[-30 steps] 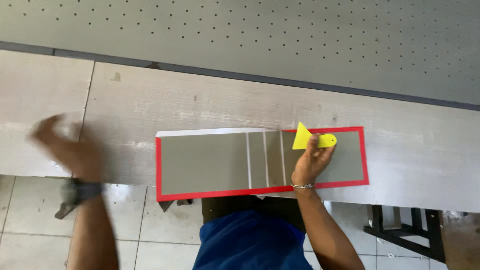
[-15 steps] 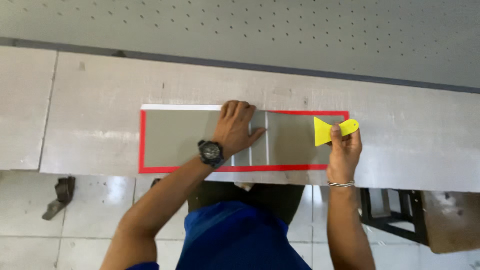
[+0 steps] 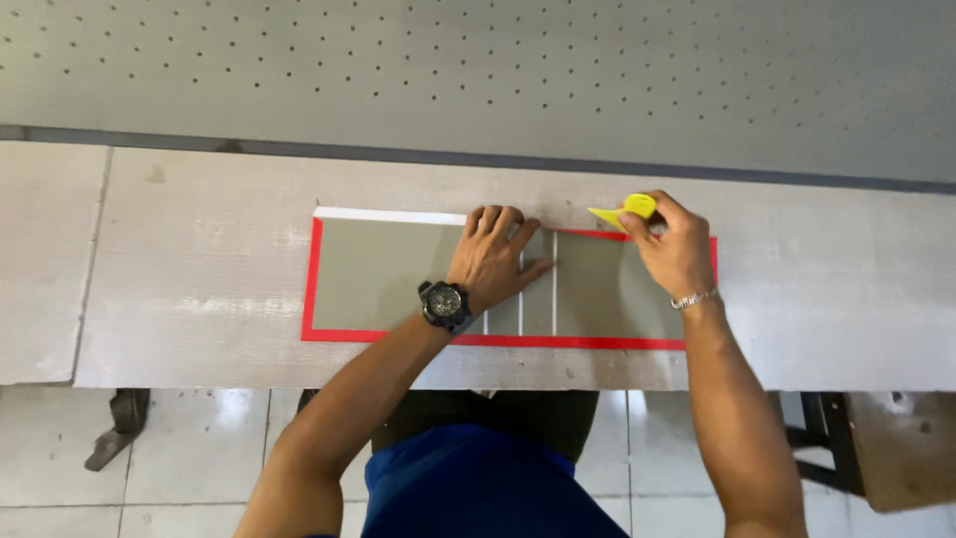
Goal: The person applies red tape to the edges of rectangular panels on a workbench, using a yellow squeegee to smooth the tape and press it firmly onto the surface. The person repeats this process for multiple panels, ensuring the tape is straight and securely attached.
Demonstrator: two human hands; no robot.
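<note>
A grey rectangular sheet with a red border lies flat on the pale wooden workbench. Two thin white lines cross the sheet near its middle. My left hand, with a black watch on the wrist, presses flat on the sheet beside those lines, fingers spread toward the top edge. My right hand, wearing a thin bracelet, grips a yellow plastic scraper. The scraper's blade rests at the sheet's top red edge, just right of the white lines.
A grey perforated board runs behind the bench, past a dark strip. Another bench section adjoins on the left. Below are white floor tiles, a dark bench bracket and a brown stool or box at the right.
My left hand swung in from the far left and now presses on the sheet's middle. My right hand moved the yellow scraper to the sheet's top edge, blade tipped down.
</note>
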